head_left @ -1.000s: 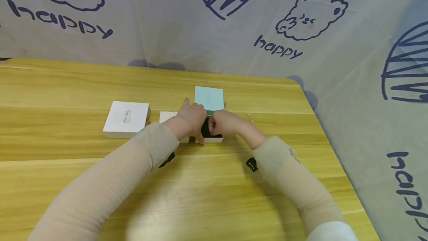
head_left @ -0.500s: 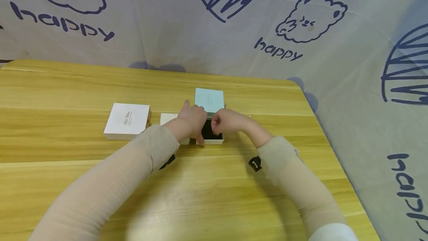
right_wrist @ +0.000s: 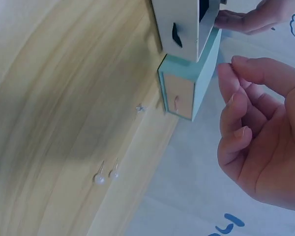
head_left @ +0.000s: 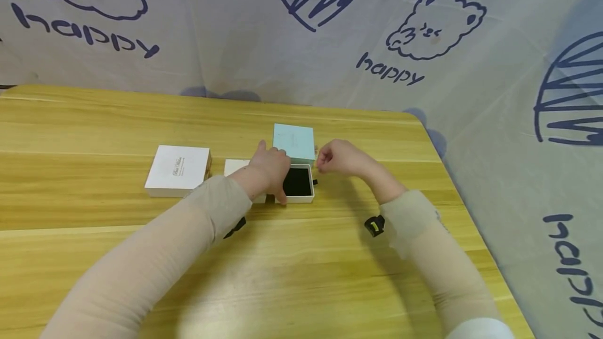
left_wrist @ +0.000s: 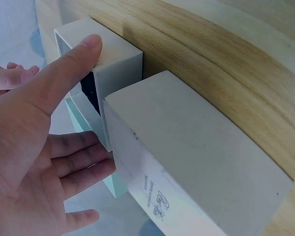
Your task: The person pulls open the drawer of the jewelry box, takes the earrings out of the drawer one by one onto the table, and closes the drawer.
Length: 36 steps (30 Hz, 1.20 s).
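Note:
My left hand [head_left: 270,169] grips a small white jewelry box [head_left: 299,199] without a lid, thumb on its front wall and fingers at the back. A black pad [head_left: 299,182] lines it, and a black pull tab [right_wrist: 176,35] sticks out on the right. My right hand [head_left: 345,158] hovers just right of the box, fingers loosely curled. Its thumb tip meets the index finger [right_wrist: 228,78], with nothing visible between them. Two pearl earrings [right_wrist: 106,176] and a small sparkling stud [right_wrist: 140,108] lie on the table below that hand.
A mint-green box [head_left: 293,140] stands right behind the jewelry box. A white box [head_left: 234,165], partly covered by my left hand, is on its left. Farther left sits a larger white box [head_left: 178,169] with lettering on top. A printed cloth [head_left: 264,56] hangs behind the wooden table [head_left: 301,276].
My right hand has come up out of the jewelry box and moved right, uncovering the black pad. My left hand stays on the box.

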Tool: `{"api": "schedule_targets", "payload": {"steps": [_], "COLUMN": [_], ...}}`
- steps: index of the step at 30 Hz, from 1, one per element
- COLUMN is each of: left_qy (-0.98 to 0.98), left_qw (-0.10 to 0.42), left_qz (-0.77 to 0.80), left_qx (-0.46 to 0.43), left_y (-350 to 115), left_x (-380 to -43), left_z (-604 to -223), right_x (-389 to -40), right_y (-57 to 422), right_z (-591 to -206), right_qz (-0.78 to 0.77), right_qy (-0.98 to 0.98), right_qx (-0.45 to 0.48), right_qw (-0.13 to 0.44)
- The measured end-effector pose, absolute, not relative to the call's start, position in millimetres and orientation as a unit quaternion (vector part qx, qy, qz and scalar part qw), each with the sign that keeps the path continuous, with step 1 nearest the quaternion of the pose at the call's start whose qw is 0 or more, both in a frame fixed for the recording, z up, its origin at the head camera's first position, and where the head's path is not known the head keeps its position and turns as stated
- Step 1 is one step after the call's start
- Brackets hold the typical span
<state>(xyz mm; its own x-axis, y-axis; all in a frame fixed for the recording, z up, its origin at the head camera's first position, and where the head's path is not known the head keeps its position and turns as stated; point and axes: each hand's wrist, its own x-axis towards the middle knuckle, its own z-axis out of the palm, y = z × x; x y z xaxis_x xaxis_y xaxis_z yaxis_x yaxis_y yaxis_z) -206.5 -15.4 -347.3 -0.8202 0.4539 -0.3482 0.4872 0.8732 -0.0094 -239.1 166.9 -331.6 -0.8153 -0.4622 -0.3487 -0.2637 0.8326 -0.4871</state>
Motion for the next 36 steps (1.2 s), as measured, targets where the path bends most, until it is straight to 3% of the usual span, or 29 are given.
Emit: {"api": "schedule_targets", "payload": {"steps": [11,36], "left_qy": [0.954,0.952], "left_qw": [0.169,0.173], "left_qz": [-0.040,-0.046], "left_qx": [0.246,0.247], "left_y": [-15.1,-15.3], "left_x": [-205.9,-207.0], "left_z": [-347.8,-348.3], "right_x": [-245.5,-255.6], "right_y": [180.1,183.1], "right_z": [-344.9,-366.6], "right_qz": [-0.098,-0.080], "right_qy": [0.968,0.973], "right_qx": [-0.136,-0.114], "right_qw": [0.189,0.183]}}
